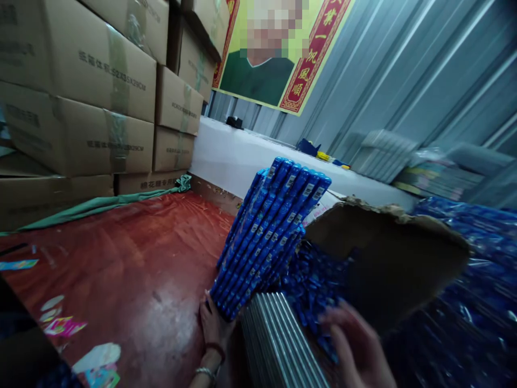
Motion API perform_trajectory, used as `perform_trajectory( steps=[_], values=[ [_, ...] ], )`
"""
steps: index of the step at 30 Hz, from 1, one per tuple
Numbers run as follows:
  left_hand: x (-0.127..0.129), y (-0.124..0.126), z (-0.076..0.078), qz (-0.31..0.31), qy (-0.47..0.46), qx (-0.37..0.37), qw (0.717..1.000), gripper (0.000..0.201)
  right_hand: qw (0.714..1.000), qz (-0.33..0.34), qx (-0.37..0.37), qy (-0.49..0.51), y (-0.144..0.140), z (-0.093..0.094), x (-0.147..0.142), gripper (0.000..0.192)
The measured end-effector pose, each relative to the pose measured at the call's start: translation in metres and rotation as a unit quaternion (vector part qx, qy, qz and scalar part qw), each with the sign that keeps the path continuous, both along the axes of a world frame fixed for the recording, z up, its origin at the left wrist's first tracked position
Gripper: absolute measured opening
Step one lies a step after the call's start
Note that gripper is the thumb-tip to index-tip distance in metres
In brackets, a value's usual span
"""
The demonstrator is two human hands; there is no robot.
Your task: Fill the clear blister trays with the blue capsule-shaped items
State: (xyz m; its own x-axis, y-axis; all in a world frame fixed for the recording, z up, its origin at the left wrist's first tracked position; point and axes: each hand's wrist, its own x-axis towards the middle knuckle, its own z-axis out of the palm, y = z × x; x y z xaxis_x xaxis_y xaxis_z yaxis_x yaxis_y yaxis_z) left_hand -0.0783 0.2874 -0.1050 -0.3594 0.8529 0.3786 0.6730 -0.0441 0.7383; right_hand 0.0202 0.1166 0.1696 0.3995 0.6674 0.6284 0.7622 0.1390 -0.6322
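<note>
My left hand (212, 326) grips the lower end of a bundle of long blue wrapped sticks (271, 229), which leans up and to the right over the red floor. My right hand (355, 345), blurred, reaches with fingers apart into a heap of loose blue wrapped pieces (313, 285) beside a torn brown cardboard flap (388, 253). Whether it holds anything I cannot make out. A stack of silver ribbed strips (278, 339) lies between the two hands.
Taped cardboard boxes (81, 102) are stacked at the left. A green cloth (100, 205) lies along the red floor (133, 269). A white-covered table (242, 156) stands behind, under a poster. More blue wrapped packs (476, 258) pile at the right.
</note>
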Motion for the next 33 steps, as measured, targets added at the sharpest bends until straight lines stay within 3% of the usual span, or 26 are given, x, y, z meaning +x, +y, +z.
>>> perform_trajectory(
  steps=[2,5,8,10,15,19,25,33],
  values=[
    [-0.002,-0.002,0.007,0.002,-0.003,-0.003,1.000,0.111,0.993,0.039,0.110,-0.037,0.034,0.051,0.009,0.055],
    [-0.006,-0.004,0.015,-0.004,-0.011,-0.004,1.000,0.112,0.954,0.074,0.180,-0.229,0.081,0.133,0.005,0.046],
    [-0.009,-0.006,0.019,-0.020,-0.031,-0.017,0.999,0.115,0.917,0.097,0.150,-0.358,0.116,0.193,-0.013,0.041],
    [-0.012,-0.007,0.021,-0.035,-0.048,-0.029,0.998,0.117,0.905,0.103,0.104,-0.399,0.133,0.213,-0.024,0.041],
    [-0.024,-0.012,0.027,-0.075,-0.083,-0.041,0.993,0.119,0.882,0.033,0.104,-0.458,0.150,0.218,-0.032,0.044],
    [-0.038,-0.016,0.028,-0.090,-0.101,-0.055,0.989,0.114,0.870,0.039,0.116,-0.478,0.144,0.217,-0.040,0.038],
    [-0.070,-0.022,0.015,-0.086,-0.056,-0.063,0.993,0.110,0.877,0.033,0.094,-0.470,0.127,0.217,-0.074,0.040],
    [-0.128,-0.037,0.018,-0.027,-0.019,-0.048,0.998,0.106,0.867,0.090,0.115,-0.477,0.124,0.219,-0.120,0.038]
  ],
)
